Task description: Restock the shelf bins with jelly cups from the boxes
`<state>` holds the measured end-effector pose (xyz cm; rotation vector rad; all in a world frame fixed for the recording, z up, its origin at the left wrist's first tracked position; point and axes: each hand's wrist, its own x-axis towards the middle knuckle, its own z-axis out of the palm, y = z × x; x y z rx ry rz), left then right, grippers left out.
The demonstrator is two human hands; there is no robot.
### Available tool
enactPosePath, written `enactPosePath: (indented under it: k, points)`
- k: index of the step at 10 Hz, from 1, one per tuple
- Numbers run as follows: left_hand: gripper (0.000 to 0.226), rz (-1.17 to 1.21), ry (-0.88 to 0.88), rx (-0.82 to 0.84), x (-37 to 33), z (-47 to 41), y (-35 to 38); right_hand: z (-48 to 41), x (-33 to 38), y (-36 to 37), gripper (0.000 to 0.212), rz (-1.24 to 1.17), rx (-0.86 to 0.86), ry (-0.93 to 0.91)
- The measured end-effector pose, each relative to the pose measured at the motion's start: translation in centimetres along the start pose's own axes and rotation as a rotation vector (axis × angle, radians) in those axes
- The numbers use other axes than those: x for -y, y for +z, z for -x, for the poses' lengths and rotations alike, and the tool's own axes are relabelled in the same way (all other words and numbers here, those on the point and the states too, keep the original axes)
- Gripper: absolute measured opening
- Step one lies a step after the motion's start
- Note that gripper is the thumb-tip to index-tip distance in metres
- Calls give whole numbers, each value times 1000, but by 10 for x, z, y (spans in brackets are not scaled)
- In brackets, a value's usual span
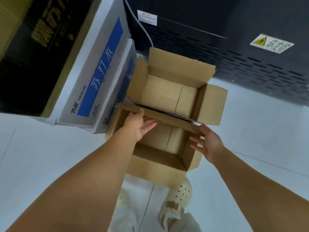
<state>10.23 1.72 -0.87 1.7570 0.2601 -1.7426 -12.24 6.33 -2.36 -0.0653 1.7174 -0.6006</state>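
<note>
Two brown cardboard boxes stand open on the pale floor, one behind the other. The near box [157,171] shows only bare cardboard inside, and so does the far box [167,91]. No jelly cups are in view. My left hand [138,126] pinches the left end of the near box's far flap [167,118], thumb on top and fingers underneath. My right hand [209,144] holds the box's right corner, thumb at the flap's end and fingers spread inside against the wall.
White-and-blue drink cartons [93,81] are stacked at the left, next to a black carton [33,56]. A dark vented metal cabinet [250,64] with a yellow warning label [271,43] rises behind the boxes. My foot in a pale clog [180,198] stands just below the near box.
</note>
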Motion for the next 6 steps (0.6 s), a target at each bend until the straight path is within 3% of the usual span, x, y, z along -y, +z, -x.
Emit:
enactPosePath:
  k: [3,5,6]
  points:
    - [60,4,-7,-18,-43,-16,26,-23,50,29,44,181,-54,71]
    - [50,-263,-29,6,-60,6,23,0,79,53,53,481,-64,124]
    - [52,-479,43,-25,-73,41,26,39,101,63,49,603,43,-75]
